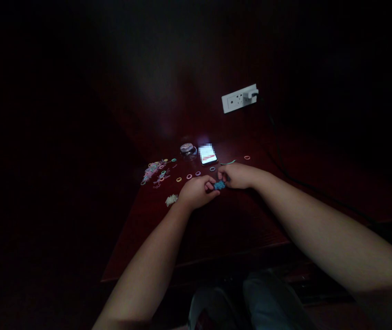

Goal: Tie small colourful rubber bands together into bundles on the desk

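A small bright blue bundle of looped bands [219, 185] lies low over the dark red table [237, 220] between my two hands. My left hand [201, 190] grips its left end between thumb and curled fingers. At the right end, the bent fingers of my right hand [233, 175] are closed against the same bundle; the exact contact is too small to see. Just beyond the hands lie a pale blue hair tie [212, 167], a purple hair tie [198, 171], a pink hair tie [189, 174] and a yellow hair tie [179, 177].
A cream bundle [171, 200] sits left of my left wrist. Farther left is a pile of coloured bands [152, 172]. Behind stand a clear round jar [189, 155] and a lit phone [208, 161]. An orange hair tie [247, 157] lies right; a black cable [278, 158] hangs from the wall socket [232, 101].
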Motion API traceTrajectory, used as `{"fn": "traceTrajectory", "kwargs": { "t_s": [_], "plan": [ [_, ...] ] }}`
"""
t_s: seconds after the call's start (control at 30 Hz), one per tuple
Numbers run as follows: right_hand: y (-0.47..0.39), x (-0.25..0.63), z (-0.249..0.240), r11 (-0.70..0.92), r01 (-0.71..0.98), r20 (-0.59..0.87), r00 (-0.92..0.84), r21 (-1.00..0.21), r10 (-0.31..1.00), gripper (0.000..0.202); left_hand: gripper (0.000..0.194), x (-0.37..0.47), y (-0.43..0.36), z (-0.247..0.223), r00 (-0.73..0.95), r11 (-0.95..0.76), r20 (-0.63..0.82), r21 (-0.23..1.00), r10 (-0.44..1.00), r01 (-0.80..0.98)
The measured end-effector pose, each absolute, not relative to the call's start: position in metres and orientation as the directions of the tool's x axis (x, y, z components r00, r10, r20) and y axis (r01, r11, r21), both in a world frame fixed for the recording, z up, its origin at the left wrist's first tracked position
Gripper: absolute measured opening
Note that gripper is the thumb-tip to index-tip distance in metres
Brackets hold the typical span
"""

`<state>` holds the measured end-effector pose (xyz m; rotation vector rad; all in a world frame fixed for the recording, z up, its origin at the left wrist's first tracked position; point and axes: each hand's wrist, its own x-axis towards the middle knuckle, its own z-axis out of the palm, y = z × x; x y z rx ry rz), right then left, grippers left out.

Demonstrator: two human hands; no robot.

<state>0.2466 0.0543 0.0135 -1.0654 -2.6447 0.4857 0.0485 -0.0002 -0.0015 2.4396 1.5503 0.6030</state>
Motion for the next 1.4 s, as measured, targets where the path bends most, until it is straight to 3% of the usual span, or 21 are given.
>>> {"fn": "traceTrajectory", "kwargs": {
  "t_s": [0.27,0.47,0.63,0.77,0.97,1.4],
  "plan": [
    [0.057,0.248,0.014,0.644,0.627,0.105,-0.675,-0.438,0.730,0.027,0.030,0.044,-0.002,-0.001,0.338,-0.431,0.273,0.457,0.901,0.778],
    [0.064,0.251,0.012,0.676,0.626,0.261,-0.628,-0.390,0.733,0.024,0.020,-0.024,0.004,0.003,-0.130,-0.173,0.473,0.545,0.872,0.821],
    [0.068,0.252,0.010,0.698,0.600,0.348,-0.606,-0.392,0.716,0.024,0.024,-0.109,-0.014,-0.005,-0.470,0.199,0.458,0.523,0.755,0.829],
    [0.066,0.250,0.013,0.723,0.569,0.408,-0.597,-0.392,0.691,0.025,0.017,-0.127,-0.015,-0.019,-0.415,0.200,0.416,0.468,0.809,0.861],
    [0.061,0.249,0.016,0.718,0.571,0.427,-0.578,-0.398,0.696,0.019,0.025,-0.120,0.004,-0.030,-0.375,0.217,0.383,0.397,0.844,0.892],
    [0.060,0.246,0.015,0.749,0.519,0.488,-0.568,-0.413,0.663,0.020,0.016,-0.126,0.005,-0.030,-0.430,0.292,0.348,0.383,0.833,0.876]
  ]
}}
